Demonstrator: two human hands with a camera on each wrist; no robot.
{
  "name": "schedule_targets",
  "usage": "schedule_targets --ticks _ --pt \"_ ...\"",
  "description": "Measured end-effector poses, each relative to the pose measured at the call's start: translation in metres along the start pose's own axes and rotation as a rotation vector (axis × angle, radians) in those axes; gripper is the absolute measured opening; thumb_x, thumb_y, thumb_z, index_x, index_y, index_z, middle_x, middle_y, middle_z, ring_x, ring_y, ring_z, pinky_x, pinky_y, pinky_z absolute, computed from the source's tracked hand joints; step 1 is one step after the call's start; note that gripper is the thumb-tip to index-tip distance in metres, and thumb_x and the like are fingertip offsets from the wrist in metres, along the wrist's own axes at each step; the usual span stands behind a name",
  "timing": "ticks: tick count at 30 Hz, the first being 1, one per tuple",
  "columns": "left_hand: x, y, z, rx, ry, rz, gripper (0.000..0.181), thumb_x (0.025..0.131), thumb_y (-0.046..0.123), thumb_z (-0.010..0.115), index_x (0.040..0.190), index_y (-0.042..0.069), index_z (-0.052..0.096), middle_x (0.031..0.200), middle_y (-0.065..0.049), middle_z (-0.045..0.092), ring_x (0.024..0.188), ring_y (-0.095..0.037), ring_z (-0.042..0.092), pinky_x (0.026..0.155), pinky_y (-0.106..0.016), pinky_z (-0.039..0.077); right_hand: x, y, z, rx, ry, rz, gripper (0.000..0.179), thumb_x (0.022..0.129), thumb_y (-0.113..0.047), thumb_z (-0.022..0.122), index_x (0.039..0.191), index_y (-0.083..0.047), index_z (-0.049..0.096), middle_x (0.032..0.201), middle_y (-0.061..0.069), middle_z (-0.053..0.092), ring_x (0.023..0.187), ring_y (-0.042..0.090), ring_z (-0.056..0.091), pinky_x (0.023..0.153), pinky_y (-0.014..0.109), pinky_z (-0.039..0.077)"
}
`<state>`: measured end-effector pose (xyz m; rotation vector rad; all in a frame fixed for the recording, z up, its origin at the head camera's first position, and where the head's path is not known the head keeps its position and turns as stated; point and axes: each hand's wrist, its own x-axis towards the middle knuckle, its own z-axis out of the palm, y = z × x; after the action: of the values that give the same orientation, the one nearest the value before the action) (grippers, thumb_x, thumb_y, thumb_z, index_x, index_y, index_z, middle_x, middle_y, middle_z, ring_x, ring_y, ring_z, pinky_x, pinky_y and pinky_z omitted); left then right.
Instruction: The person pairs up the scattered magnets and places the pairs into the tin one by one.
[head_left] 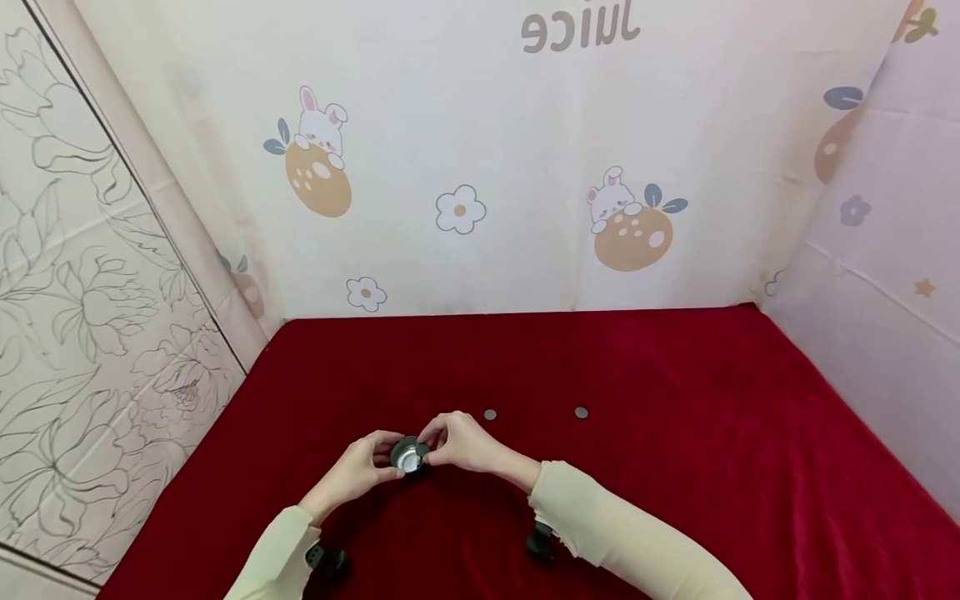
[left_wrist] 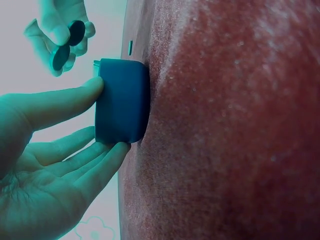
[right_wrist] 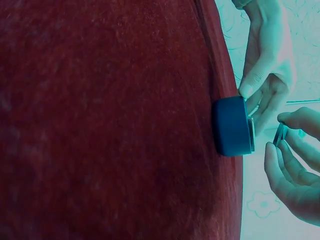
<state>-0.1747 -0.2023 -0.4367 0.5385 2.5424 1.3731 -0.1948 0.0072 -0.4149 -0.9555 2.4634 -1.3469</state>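
Note:
A small dark round container (head_left: pixel 409 462) with a shiny silver inside stands upright on the red cloth, its mouth facing up. My left hand (head_left: pixel 351 477) grips its side, thumb (left_wrist: pixel 90 91) on one side and fingertips on the other. Close over the mouth, my right hand (head_left: pixel 467 444) pinches two thin round coin-like discs. In the left wrist view one disc (left_wrist: pixel 76 32) shows beside the other disc (left_wrist: pixel 61 57), both dark and partly overlapping. Seen edge-on in the right wrist view, the discs (right_wrist: pixel 280 134) sit between thumb and fingertips, apart from the container's rim.
Two more grey coin-like discs lie flat on the cloth beyond my right hand: a nearer disc (head_left: pixel 490 414) and a disc farther right (head_left: pixel 581 412). The red cloth (head_left: pixel 675 417) spreads over the table up to a printed curtain (head_left: pixel 510 275) behind it.

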Motion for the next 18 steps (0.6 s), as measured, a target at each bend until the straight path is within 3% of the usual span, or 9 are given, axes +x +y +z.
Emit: schedule_targets --ticks 11,18 --pt "0.002 -0.002 -0.001 -0.017 -0.013 0.01 0.048 0.075 0.003 0.068 0.116 -0.007 0.047 0.108 -0.021 0.055 0.096 -0.032 0.056 0.078 -0.039 0.048 0.01 0.001 0.014 0.092 0.045 0.108 0.019 0.073 -0.005 0.07 0.091 -0.002 0.067 0.079 0.004 0.064 0.06 0.008 0.052 0.053 0.019 0.043" --pt "0.001 -0.002 -0.002 0.009 -0.02 0.003 0.048 0.075 0.006 0.069 0.117 -0.006 0.047 0.108 -0.02 0.055 0.096 -0.03 0.057 0.078 -0.036 0.048 0.014 0.0 0.021 0.108 0.072 0.124 0.018 0.073 -0.003 0.069 0.09 -0.002 0.068 0.079 0.003 0.063 0.061 0.008 0.052 0.054 0.018 0.044"
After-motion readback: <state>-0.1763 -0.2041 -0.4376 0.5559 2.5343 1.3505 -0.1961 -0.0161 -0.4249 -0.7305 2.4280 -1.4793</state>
